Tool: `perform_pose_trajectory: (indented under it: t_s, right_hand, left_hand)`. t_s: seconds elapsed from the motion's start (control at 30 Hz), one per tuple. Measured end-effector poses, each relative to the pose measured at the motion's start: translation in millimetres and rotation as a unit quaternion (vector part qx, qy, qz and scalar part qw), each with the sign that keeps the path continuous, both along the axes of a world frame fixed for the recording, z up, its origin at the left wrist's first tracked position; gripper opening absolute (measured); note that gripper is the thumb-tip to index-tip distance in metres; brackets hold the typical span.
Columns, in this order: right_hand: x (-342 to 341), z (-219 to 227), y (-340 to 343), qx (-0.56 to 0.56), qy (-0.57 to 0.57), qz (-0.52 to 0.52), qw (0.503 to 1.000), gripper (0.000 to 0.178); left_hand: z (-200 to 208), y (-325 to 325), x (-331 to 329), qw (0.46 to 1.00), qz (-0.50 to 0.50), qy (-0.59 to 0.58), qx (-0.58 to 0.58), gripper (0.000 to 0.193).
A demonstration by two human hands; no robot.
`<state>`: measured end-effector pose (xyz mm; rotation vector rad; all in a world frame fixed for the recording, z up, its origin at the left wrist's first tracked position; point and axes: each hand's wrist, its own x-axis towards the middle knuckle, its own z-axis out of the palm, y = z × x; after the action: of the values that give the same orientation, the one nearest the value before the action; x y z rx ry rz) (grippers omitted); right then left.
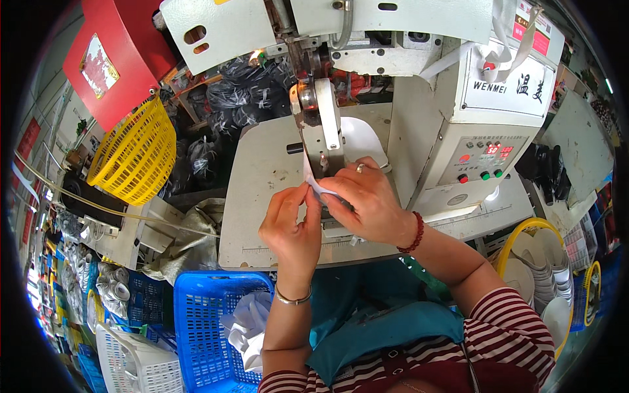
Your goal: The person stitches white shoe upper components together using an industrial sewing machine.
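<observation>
White piece (320,188) of thin, flexible material sits between the fingertips of both hands, just in front of the machine arm (314,139). The person's left hand (293,223) pinches its near left edge, thumb and forefinger closed together on it. The right hand (368,204) grips its right side, thumb below and forefinger bent over the top, covering part of it. From the fingertips a narrow strip of the piece runs up along the left side of the machine arm; whether it touches the metal cannot be told. A silver bangle (293,299) circles the left wrist, a dark red bead bracelet (417,232) the right. Beneath the machine arm spreads a pale worktable (259,190). To the arm's right stands a control box (488,160) with lit red digits. Toward the person and left of the arm, a blue basket (187,327) holds white material (252,327). Farther left of the arm is a yellow basket (134,154); behind it to the left lie black bags (242,88).
</observation>
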<state>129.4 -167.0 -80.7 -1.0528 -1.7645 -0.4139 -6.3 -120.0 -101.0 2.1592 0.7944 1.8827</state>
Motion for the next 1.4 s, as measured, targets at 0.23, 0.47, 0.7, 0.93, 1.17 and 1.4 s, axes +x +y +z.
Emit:
perform_pose_trajectory:
  t_s: [0.23, 0.47, 0.7, 0.93, 1.17, 1.4]
  right_hand:
    - [0.8, -7.5, 0.9, -0.003, 0.006, 0.02, 1.0, 0.017]
    - [8.6, -12.8, -1.8, -0.02, 0.04, 0.046, 0.998, 0.019]
    - [9.7, -12.9, -4.3, -0.028, 0.062, 0.018, 0.998, 0.018]
    - [5.4, -15.1, 2.5, -0.027, 0.067, 0.044, 0.996, 0.018]
    - [5.5, -14.2, -1.2, -0.01, 0.036, 0.018, 0.999, 0.02]
    - [-3.2, -20.6, -3.0, -0.009, 0.043, 0.032, 0.999, 0.014]
  left_hand:
    - [4.4, 1.0, -2.7, 0.991, 0.044, 0.114, 0.059, 0.017]
    - [15.8, 16.8, -6.5, 0.977, -0.039, 0.201, 0.057, 0.02]
    - [-14.1, 32.8, -16.5, 0.991, -0.086, 0.009, -0.101, 0.015]
    - [4.6, -0.8, -9.7, 0.995, -0.089, 0.021, -0.043, 0.019]
    - [6.6, -1.7, -6.1, 0.997, -0.009, 0.074, -0.003, 0.018]
    - [16.1, -5.1, -15.1, 0.967, 0.083, 0.229, 0.069, 0.017]
